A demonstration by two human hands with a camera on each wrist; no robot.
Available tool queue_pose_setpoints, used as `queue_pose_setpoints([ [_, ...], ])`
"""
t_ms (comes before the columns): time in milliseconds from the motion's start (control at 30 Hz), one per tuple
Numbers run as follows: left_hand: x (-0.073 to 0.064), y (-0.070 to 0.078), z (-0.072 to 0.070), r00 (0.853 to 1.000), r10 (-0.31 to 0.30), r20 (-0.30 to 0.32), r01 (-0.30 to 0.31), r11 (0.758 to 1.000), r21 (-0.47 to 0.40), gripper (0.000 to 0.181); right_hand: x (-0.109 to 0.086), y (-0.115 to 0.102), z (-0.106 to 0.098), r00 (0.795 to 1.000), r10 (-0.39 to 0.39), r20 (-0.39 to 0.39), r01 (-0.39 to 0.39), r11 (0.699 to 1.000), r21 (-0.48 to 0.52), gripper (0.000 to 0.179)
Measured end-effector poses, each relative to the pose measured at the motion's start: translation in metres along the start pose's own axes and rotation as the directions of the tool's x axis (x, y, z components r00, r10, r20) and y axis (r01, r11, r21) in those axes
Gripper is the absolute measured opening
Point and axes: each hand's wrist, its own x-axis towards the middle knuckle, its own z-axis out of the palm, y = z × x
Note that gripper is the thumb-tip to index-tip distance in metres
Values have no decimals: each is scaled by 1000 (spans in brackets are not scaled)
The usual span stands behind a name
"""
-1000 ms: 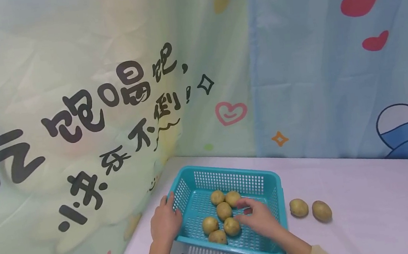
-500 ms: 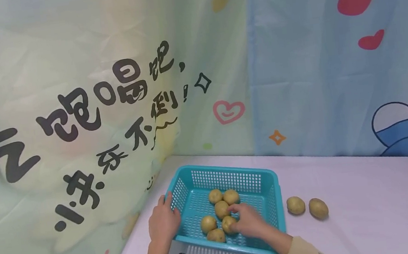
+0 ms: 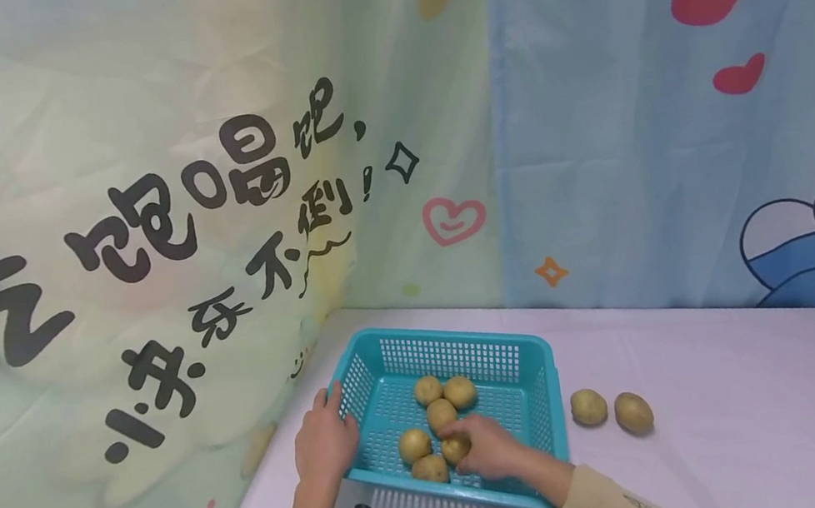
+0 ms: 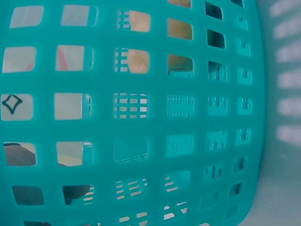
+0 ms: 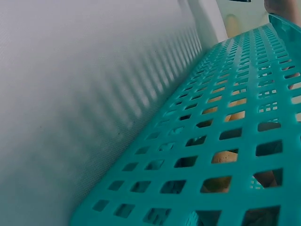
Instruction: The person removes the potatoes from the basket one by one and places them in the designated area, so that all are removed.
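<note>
In the head view, a turquoise plastic basket (image 3: 473, 494) with perforated walls stands on the table. Several potatoes lie in it, among them one potato (image 3: 441, 415) near the middle. My right hand (image 3: 491, 445) reaches inside, its fingers and thumb around a potato (image 3: 454, 448) near the front. My left hand (image 3: 326, 441) grips the basket's left rim. In the left wrist view the basket wall (image 4: 103, 129) fills most of the picture, with potatoes partly seen through its holes. The right wrist view shows the outside of the basket wall (image 5: 197, 141); the holding fingers are mostly hidden.
Two more potatoes, a paler potato (image 3: 588, 407) and a darker potato (image 3: 634, 413), lie on the white-covered table (image 3: 736, 418) right of the basket. Printed curtains (image 3: 628, 137) hang behind and to the left of the table.
My right hand has moved left and down inside the basket and closed its fingers around the front potato. My left hand stays at the left rim. The head view has shifted slightly.
</note>
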Motion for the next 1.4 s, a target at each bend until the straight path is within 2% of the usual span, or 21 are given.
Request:
queue_pose_setpoints([
  [167,0,0,-1,1000,-7,10,7,1000,-3,56,1,1,0,1000,12,15,-13,1000,4,56],
  [267,0,-1,0,1000,-6,6,6,1000,0,56,0,2,0,1000,-4,-9,4,1000,12,51],
  [500,0,1,1,1000,-4,-7,4,1000,-2,56,0,2,-3,999,22,-48,-24,999,-37,48],
  [733,0,1,-1,1000,1,-15,-1,1000,-2,56,1,1,-4,1000,12,17,-12,1000,6,50],
  [967,0,1,-1,1000,-4,-4,4,1000,-9,56,1,-1,-3,1000,0,28,0,1000,-13,29],
  [1133,1,1,0,1000,-6,1,6,1000,-12,56,0,0,-4,1000,8,26,-7,1000,-14,25],
  [1267,2,0,1,1000,-17,10,17,1000,-18,56,-3,0,-5,1000,23,15,-23,1000,-2,25],
  [1400,2,0,0,1000,-22,14,22,1000,-22,57,-6,-1,-7,1000,10,-24,-8,998,61,28],
])
